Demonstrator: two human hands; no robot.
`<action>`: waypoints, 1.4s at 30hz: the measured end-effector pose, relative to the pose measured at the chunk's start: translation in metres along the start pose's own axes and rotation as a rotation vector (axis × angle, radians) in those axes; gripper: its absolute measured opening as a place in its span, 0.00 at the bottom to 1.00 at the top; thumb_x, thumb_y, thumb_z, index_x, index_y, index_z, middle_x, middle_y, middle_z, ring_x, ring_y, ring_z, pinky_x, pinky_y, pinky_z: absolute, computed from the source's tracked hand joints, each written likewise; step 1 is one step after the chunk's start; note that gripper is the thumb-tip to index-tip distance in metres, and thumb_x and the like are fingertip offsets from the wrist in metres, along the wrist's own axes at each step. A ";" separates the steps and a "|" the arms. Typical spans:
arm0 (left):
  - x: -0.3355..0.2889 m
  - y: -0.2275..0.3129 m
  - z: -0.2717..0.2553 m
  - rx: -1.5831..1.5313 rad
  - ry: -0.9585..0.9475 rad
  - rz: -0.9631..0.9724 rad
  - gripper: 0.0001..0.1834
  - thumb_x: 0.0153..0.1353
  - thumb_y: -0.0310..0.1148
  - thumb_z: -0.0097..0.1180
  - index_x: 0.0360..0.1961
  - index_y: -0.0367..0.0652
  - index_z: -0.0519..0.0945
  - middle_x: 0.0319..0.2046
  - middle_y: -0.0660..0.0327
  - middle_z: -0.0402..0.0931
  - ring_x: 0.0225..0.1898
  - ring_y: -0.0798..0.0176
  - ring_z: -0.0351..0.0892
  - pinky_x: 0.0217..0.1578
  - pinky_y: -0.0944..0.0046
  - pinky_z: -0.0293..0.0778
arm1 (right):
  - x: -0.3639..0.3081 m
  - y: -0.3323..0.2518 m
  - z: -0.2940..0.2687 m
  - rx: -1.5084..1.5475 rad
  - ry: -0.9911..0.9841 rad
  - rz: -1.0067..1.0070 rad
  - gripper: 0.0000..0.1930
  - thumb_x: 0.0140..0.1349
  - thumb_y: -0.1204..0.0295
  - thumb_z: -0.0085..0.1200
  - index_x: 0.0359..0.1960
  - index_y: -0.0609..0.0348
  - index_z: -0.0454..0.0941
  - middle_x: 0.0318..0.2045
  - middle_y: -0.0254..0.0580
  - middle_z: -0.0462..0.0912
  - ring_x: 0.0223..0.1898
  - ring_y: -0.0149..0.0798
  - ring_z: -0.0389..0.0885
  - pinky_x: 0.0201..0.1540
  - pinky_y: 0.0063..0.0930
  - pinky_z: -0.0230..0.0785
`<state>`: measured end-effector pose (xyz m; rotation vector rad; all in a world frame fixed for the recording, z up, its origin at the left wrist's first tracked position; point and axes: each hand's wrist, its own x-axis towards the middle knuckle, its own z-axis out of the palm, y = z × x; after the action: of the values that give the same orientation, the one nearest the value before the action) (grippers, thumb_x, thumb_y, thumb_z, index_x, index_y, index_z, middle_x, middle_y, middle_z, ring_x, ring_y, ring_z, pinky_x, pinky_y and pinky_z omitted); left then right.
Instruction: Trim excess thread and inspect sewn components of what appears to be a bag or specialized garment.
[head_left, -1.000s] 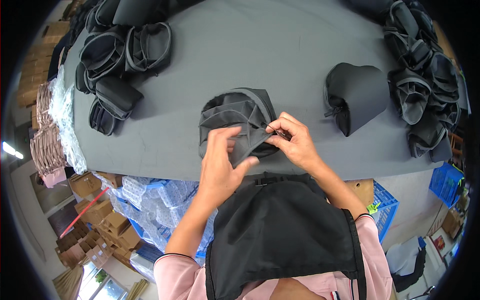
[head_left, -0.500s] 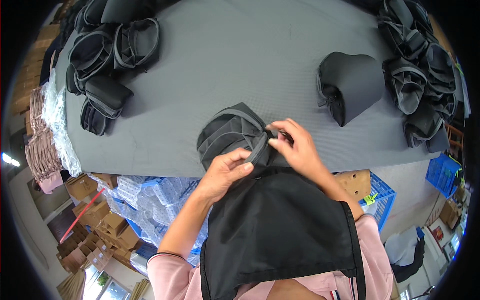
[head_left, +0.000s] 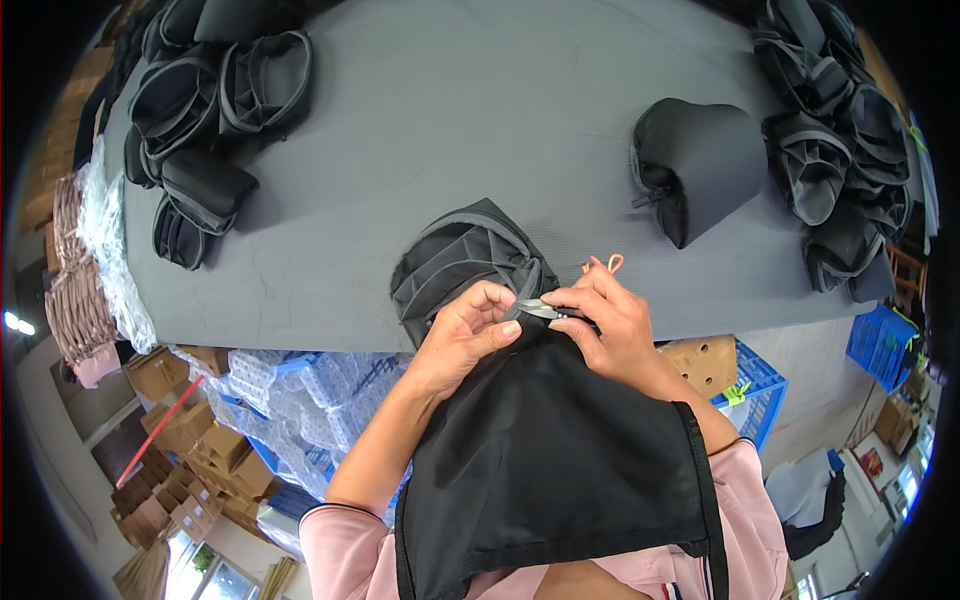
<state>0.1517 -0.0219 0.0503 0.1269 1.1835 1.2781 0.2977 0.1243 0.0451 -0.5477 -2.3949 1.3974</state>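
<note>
A black fabric pouch [head_left: 462, 258] with grey-bound edges and folds inside lies at the table's near edge. My left hand [head_left: 462, 335] is closed on its edge, pinching the grey binding between thumb and fingers. Closed around a pair of thread snips [head_left: 540, 309] is my right hand [head_left: 610, 322]; the silver blades point left and touch or nearly touch the pinched binding. A loop of orange cord [head_left: 612, 262] sticks up above the right fingers. The handle of the snips is mostly hidden in the hand.
A single black pouch [head_left: 695, 165] stands on the grey table [head_left: 450, 110] to the right. Heaps of similar pouches lie at far left [head_left: 180, 100] and far right [head_left: 815, 160]. Below the near edge are bubble wrap [head_left: 300, 390] and a blue crate [head_left: 765, 400].
The snips now show their blades at the binding, and the orange cord has come into view. My right hand has moved slightly down and toward me; the left still pinches the pouch.
</note>
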 end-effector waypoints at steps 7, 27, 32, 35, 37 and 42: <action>-0.005 -0.002 -0.002 -0.031 0.025 -0.002 0.12 0.55 0.26 0.59 0.40 0.43 0.72 0.35 0.68 0.73 0.39 0.75 0.70 0.45 0.72 0.67 | -0.005 -0.005 0.002 0.046 0.069 -0.004 0.12 0.45 0.77 0.61 0.35 0.57 0.79 0.26 0.36 0.72 0.23 0.34 0.73 0.25 0.25 0.64; -0.015 -0.004 0.008 0.009 0.266 -0.172 0.15 0.56 0.37 0.58 0.18 0.40 0.73 0.17 0.71 0.70 0.18 0.80 0.64 0.17 0.74 0.60 | -0.017 -0.002 -0.001 0.290 0.070 0.176 0.11 0.49 0.79 0.60 0.35 0.61 0.78 0.30 0.36 0.71 0.28 0.29 0.71 0.32 0.20 0.67; -0.016 0.001 0.017 0.014 0.273 -0.154 0.17 0.56 0.37 0.58 0.14 0.43 0.70 0.16 0.72 0.67 0.17 0.80 0.61 0.16 0.73 0.57 | -0.013 -0.006 -0.001 0.167 0.066 0.080 0.13 0.46 0.77 0.62 0.36 0.57 0.78 0.27 0.35 0.73 0.24 0.32 0.72 0.29 0.23 0.65; -0.017 -0.010 0.009 0.046 0.249 -0.117 0.19 0.56 0.37 0.58 0.12 0.44 0.69 0.14 0.73 0.65 0.17 0.81 0.58 0.15 0.73 0.54 | -0.013 -0.008 -0.004 0.089 0.054 0.069 0.13 0.46 0.76 0.62 0.35 0.56 0.78 0.26 0.35 0.73 0.23 0.34 0.73 0.27 0.24 0.65; -0.017 -0.007 0.013 0.050 0.254 -0.098 0.21 0.57 0.37 0.58 0.10 0.45 0.67 0.13 0.73 0.64 0.16 0.81 0.56 0.14 0.73 0.52 | -0.010 -0.009 -0.007 0.016 0.059 0.021 0.13 0.45 0.76 0.62 0.35 0.56 0.78 0.26 0.35 0.72 0.23 0.35 0.74 0.27 0.25 0.65; -0.018 -0.009 0.009 0.075 0.250 -0.122 0.20 0.57 0.36 0.57 0.11 0.44 0.68 0.13 0.73 0.65 0.16 0.81 0.57 0.14 0.73 0.53 | -0.005 -0.016 -0.013 -0.104 0.031 -0.037 0.13 0.44 0.76 0.62 0.34 0.57 0.77 0.25 0.35 0.72 0.23 0.38 0.75 0.26 0.26 0.66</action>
<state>0.1675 -0.0348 0.0594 -0.0518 1.4320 1.1654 0.3049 0.1245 0.0651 -0.5445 -2.4503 1.2457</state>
